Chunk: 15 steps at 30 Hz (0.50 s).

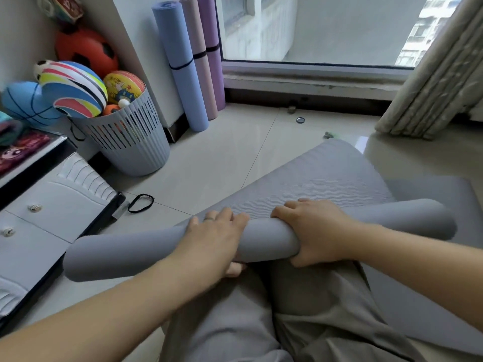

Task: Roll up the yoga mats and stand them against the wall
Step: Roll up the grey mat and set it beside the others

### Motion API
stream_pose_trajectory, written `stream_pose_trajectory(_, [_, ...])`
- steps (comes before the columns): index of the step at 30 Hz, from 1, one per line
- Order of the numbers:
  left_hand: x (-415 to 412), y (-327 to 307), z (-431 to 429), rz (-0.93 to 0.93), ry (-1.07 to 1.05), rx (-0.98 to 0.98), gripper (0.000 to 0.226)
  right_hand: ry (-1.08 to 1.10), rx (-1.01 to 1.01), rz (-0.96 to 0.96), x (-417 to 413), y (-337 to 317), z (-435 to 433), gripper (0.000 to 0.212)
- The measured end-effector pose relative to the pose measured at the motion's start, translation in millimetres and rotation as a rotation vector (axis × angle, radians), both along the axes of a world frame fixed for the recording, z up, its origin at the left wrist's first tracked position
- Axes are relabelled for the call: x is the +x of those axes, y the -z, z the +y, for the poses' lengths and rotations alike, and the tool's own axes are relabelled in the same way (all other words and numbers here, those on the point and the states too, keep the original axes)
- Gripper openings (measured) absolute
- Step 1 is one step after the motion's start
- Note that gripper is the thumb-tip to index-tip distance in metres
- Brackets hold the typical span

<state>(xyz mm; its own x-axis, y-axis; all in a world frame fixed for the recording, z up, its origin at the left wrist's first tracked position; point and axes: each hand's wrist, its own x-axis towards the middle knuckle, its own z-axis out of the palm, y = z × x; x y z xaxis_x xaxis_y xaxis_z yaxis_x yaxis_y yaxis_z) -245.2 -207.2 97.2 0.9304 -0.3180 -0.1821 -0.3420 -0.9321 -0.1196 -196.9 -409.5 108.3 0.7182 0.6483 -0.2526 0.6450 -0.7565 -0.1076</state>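
A grey yoga mat (324, 173) lies on the floor in front of me, its near end wound into a roll (136, 249) that runs from lower left to right. My left hand (214, 241) grips the roll near its middle, thumb under it. Just to the right, my right hand (313, 231) grips the same roll, fingers over the top and thumb below. The unrolled part stretches away toward the window. A blue mat (180, 66), a pink mat (201, 61) and a purple mat (213, 45) stand rolled against the wall, each with a black band.
A grey slatted basket (136, 137) full of balls stands at the left. A black elastic band (141, 203) lies on the tiles beside a white padded cabinet (52, 202). A curtain (428, 82) hangs at the right by the window sill (308, 74). My knees are under the roll.
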Motion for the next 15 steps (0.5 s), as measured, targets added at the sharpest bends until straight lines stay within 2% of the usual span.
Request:
stream_pose_trajectory(2, [-3, 5, -7, -0.08, 0.038, 0.088, 0.092, 0.034, -0.024, 0.171, 17, -5, 4, 0.066])
stream_pose_trajectory(4, [4, 4, -6, -0.058, 0.024, 0.064, 0.093, 0.067, -0.056, 0.356, 34, -9, 11, 0.064])
stream_pose_trajectory(6, [17, 1, 1, -0.03, 0.014, 0.004, 0.088, 0.089, -0.065, 0.423, 42, -10, 17, 0.063])
stream_pose_trajectory(8, [22, -4, 5, -0.008, 0.018, -0.037, 0.084, 0.072, -0.11, 0.287, 34, -14, 17, 0.073])
stream_pose_trajectory(10, [25, -8, 8, 0.021, 0.015, -0.065, 0.082, -0.008, -0.165, -0.043, 15, -12, 13, 0.091])
stream_pose_trajectory(11, [28, -12, 11, 0.048, 0.015, -0.071, 0.082, -0.049, -0.15, -0.154, 6, -11, 13, 0.089])
stream_pose_trajectory(12, [31, -18, 14, 0.083, 0.025, -0.075, 0.082, -0.068, -0.103, -0.187, 0, -10, 13, 0.082])
stream_pose_trajectory(15, [42, -42, 20, 0.204, 0.055, -0.139, 0.074, -0.066, 0.021, -0.078, 7, -30, 11, 0.066])
